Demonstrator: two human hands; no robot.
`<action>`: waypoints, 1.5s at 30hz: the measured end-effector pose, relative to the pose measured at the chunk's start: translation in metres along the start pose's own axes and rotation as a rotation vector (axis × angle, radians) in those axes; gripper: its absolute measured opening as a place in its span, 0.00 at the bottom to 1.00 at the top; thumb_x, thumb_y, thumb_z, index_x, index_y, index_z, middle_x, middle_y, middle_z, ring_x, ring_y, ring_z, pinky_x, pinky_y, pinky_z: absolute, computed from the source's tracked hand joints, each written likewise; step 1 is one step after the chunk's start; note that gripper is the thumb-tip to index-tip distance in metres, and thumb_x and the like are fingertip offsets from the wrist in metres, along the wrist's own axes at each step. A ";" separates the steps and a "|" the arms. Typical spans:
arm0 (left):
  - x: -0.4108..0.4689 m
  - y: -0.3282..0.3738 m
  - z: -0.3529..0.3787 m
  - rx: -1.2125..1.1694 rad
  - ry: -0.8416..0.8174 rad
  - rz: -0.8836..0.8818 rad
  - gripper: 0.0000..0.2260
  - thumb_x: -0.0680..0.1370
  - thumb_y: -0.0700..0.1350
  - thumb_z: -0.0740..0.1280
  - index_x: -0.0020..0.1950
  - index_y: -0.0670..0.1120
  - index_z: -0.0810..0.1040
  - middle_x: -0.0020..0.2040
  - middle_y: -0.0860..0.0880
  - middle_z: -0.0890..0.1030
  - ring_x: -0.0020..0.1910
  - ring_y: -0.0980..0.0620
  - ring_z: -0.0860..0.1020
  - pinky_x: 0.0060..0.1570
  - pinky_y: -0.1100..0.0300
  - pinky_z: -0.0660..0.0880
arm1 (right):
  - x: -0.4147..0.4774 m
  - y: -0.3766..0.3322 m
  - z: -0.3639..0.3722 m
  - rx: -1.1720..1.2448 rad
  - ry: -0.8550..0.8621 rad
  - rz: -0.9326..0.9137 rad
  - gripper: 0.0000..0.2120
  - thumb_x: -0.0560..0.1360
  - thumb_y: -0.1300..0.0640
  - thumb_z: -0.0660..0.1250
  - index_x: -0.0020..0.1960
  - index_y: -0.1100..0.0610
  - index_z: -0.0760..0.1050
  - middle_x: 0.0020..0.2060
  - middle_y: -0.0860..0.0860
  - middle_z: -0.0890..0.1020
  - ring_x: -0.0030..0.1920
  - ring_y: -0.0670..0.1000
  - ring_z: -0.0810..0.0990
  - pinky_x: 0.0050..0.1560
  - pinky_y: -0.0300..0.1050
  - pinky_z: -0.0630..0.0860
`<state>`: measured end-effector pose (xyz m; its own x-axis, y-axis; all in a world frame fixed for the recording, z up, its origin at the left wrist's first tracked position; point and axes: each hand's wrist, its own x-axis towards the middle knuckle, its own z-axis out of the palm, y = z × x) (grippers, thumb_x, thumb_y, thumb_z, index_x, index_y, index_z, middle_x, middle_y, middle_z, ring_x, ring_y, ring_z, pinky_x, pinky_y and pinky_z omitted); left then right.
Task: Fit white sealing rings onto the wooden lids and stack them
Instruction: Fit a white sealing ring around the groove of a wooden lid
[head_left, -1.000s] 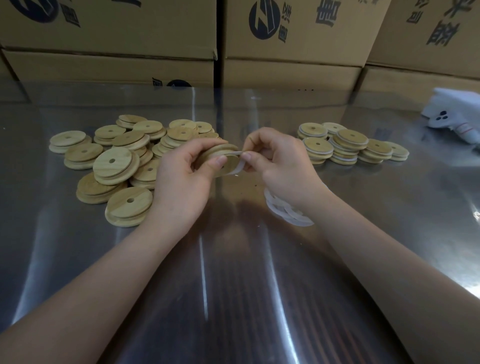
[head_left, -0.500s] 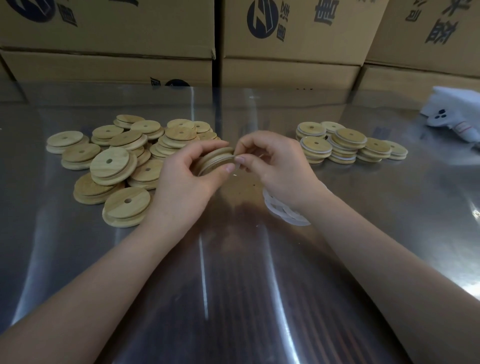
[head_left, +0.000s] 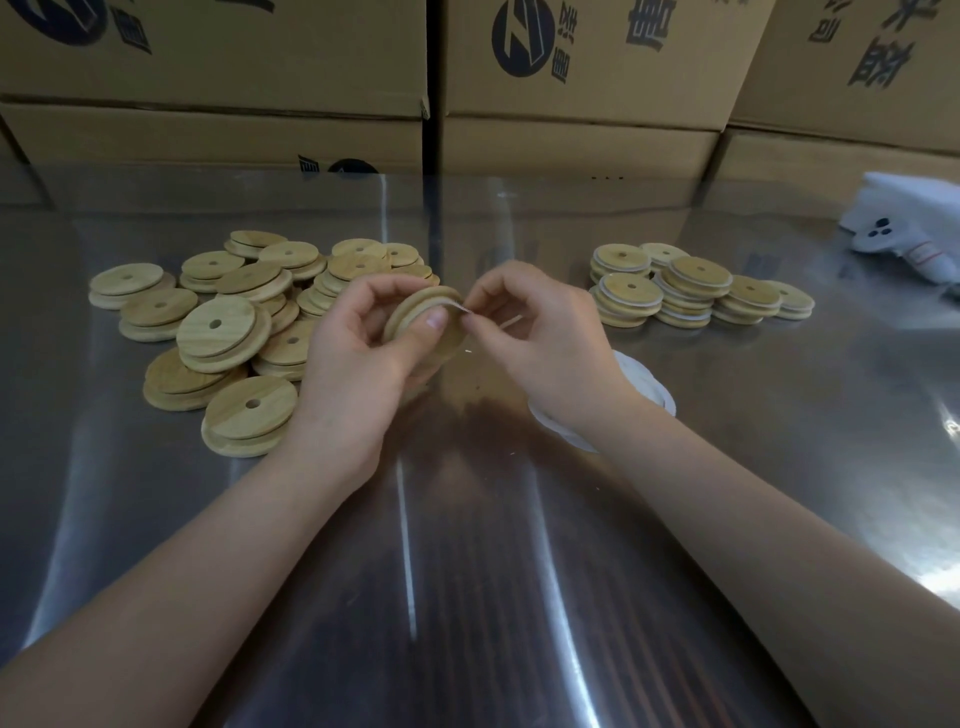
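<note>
My left hand (head_left: 358, 353) grips a round wooden lid (head_left: 415, 312) on edge above the table's middle, thumb on its rim. A white sealing ring (head_left: 457, 306) lies partly round the lid's groove, and my right hand (head_left: 540, 332) pinches it at the lid's right side. A loose pile of bare wooden lids (head_left: 228, 327) with centre holes lies to the left. Low stacks of lids fitted with white rings (head_left: 691, 291) stand to the right. Spare white rings (head_left: 649, 384) lie under my right wrist, mostly hidden.
The shiny metal table (head_left: 467, 571) reflects light. Cardboard boxes (head_left: 571, 78) line its far edge. A white cloth-like thing with dark spots (head_left: 914, 234) lies at the far right.
The lid has turned in my left hand and the ring's loose loop has been drawn tighter against the rim. Both hands stay in the same place.
</note>
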<state>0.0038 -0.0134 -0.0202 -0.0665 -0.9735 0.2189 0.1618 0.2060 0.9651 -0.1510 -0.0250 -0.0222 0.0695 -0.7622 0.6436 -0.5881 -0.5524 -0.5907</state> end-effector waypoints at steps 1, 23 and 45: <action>0.000 0.000 -0.001 0.001 0.004 -0.007 0.09 0.76 0.36 0.69 0.53 0.48 0.78 0.47 0.51 0.85 0.48 0.54 0.83 0.50 0.51 0.81 | 0.000 0.000 0.000 0.013 0.011 0.006 0.04 0.72 0.65 0.72 0.43 0.57 0.78 0.36 0.43 0.78 0.37 0.43 0.78 0.41 0.31 0.73; 0.007 0.001 -0.007 0.201 0.000 0.183 0.13 0.72 0.30 0.72 0.49 0.47 0.81 0.46 0.52 0.84 0.46 0.61 0.82 0.50 0.68 0.77 | 0.004 -0.005 -0.007 0.104 -0.002 0.122 0.10 0.72 0.62 0.73 0.39 0.47 0.79 0.32 0.41 0.81 0.35 0.42 0.79 0.42 0.41 0.78; 0.005 -0.002 -0.007 0.076 -0.017 0.096 0.13 0.74 0.31 0.70 0.50 0.48 0.81 0.47 0.50 0.85 0.49 0.54 0.83 0.51 0.59 0.80 | 0.007 0.000 -0.010 0.184 -0.047 0.093 0.10 0.72 0.61 0.73 0.40 0.46 0.80 0.36 0.42 0.82 0.38 0.44 0.79 0.44 0.50 0.80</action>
<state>0.0103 -0.0198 -0.0218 -0.0708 -0.9473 0.3126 0.0927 0.3058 0.9476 -0.1583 -0.0264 -0.0130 0.0619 -0.8256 0.5608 -0.4371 -0.5276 -0.7284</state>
